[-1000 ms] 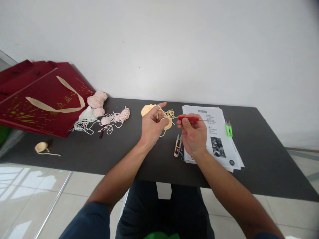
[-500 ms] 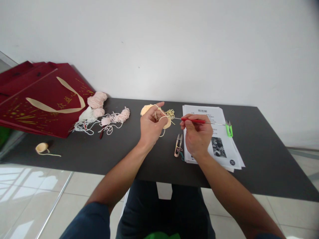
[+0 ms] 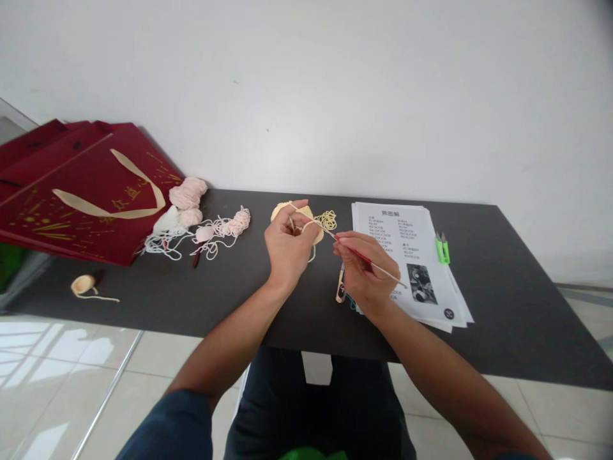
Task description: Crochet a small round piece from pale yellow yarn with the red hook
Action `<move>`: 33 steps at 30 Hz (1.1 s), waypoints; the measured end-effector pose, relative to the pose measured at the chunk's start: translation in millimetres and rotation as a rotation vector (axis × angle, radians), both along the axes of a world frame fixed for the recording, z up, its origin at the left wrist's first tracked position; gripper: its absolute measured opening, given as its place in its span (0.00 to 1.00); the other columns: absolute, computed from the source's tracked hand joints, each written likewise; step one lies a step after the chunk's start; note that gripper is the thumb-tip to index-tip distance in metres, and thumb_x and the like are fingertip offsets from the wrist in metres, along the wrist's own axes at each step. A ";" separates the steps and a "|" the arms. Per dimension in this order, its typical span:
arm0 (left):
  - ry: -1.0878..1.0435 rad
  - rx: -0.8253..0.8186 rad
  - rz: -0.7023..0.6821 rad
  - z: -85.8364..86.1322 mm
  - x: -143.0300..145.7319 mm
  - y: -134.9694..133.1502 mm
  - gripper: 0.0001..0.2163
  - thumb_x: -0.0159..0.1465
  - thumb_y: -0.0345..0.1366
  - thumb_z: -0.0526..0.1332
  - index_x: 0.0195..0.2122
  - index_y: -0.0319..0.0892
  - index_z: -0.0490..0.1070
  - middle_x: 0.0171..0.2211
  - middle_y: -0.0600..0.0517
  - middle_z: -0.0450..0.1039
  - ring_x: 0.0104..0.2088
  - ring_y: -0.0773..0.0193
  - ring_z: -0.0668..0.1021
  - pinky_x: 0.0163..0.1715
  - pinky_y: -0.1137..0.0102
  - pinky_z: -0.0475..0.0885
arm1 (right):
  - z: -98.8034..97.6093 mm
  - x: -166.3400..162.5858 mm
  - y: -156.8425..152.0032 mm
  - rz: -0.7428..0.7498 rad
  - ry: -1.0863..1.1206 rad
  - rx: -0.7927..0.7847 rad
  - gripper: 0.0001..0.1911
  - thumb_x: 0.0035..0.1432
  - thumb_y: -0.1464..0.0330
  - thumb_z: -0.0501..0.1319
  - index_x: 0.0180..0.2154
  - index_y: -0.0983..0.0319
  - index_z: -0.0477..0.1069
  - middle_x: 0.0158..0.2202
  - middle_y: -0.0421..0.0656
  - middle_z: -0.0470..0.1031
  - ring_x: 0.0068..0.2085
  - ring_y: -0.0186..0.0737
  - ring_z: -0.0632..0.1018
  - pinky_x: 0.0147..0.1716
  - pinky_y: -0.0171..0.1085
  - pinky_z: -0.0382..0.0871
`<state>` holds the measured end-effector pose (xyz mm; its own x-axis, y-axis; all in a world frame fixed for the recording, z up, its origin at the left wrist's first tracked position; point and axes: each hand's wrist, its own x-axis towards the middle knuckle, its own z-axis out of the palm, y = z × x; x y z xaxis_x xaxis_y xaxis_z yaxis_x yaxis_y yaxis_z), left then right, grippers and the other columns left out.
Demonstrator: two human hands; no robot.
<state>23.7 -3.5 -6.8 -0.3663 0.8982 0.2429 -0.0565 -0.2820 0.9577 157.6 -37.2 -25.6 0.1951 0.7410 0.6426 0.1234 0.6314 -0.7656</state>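
Note:
My left hand (image 3: 290, 246) is closed in a pinch on a small pale yellow crochet piece (image 3: 318, 237), mostly hidden by the fingers. A strand of yellow yarn runs over its raised index finger. My right hand (image 3: 368, 271) grips a crochet hook (image 3: 390, 275) with a red handle like a pen. The hook slants down to the right, its tip at the yarn by my left fingertips. Behind my left hand lie a yellow yarn ball (image 3: 278, 209) and loose yellow loops (image 3: 328, 220). Thread snips (image 3: 340, 287) lie partly covered by my right hand.
Printed sheets (image 3: 416, 220) lie under and beyond my right hand, with green snips (image 3: 442, 248) on their right edge. To the left are pink yarn (image 3: 237, 222), white yarn (image 3: 167, 220), a small cream crocheted cup (image 3: 83, 283) and dark red gift bags (image 3: 96, 191).
The crochet hook has swung from nearly level to a steep slant, its back end lower. My right hand has moved left and down, closer to my left hand, whose index finger has lowered slightly.

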 end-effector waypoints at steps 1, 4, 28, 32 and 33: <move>0.002 -0.002 0.003 0.5 0.3 -0.6 0.18 0.55 0.28 0.69 0.48 0.44 0.78 0.28 0.58 0.76 0.27 0.69 0.72 0.32 0.72 0.68 | -0.1 0.2 -0.1 0.001 -0.008 -0.001 0.11 0.60 0.71 0.69 0.43 0.49 0.82 0.43 0.43 0.85 0.38 0.43 0.84 0.36 0.47 0.84; 0.008 0.002 0.001 1.5 0.9 -2.4 0.17 0.55 0.28 0.69 0.47 0.44 0.78 0.28 0.58 0.76 0.27 0.69 0.73 0.31 0.72 0.68 | 0.1 0.6 1.3 0.014 0.049 -0.016 0.11 0.62 0.71 0.67 0.44 0.50 0.82 0.44 0.42 0.84 0.35 0.40 0.83 0.34 0.45 0.84; -0.537 -0.202 -0.381 7.7 -9.5 8.5 0.27 0.48 0.28 0.76 0.51 0.38 0.78 0.27 0.58 0.76 0.28 0.72 0.76 0.36 0.73 0.69 | -8.0 5.7 18.7 0.166 0.116 -0.097 0.12 0.61 0.73 0.69 0.44 0.51 0.83 0.45 0.41 0.87 0.36 0.39 0.85 0.36 0.42 0.84; -0.451 -0.214 -0.438 8.7 -10.9 6.9 0.31 0.48 0.28 0.76 0.55 0.38 0.77 0.23 0.61 0.71 0.24 0.74 0.71 0.32 0.73 0.66 | -1.7 10.2 28.0 0.272 0.344 -0.202 0.07 0.62 0.70 0.69 0.42 0.53 0.79 0.39 0.38 0.85 0.33 0.35 0.83 0.31 0.37 0.79; -0.417 -0.216 -0.449 8.8 -11.0 6.5 0.32 0.48 0.27 0.76 0.57 0.38 0.76 0.23 0.61 0.71 0.23 0.74 0.70 0.31 0.73 0.65 | -0.1 12.6 30.2 0.297 0.354 -0.196 0.06 0.61 0.69 0.70 0.41 0.54 0.78 0.39 0.38 0.84 0.32 0.34 0.82 0.31 0.36 0.78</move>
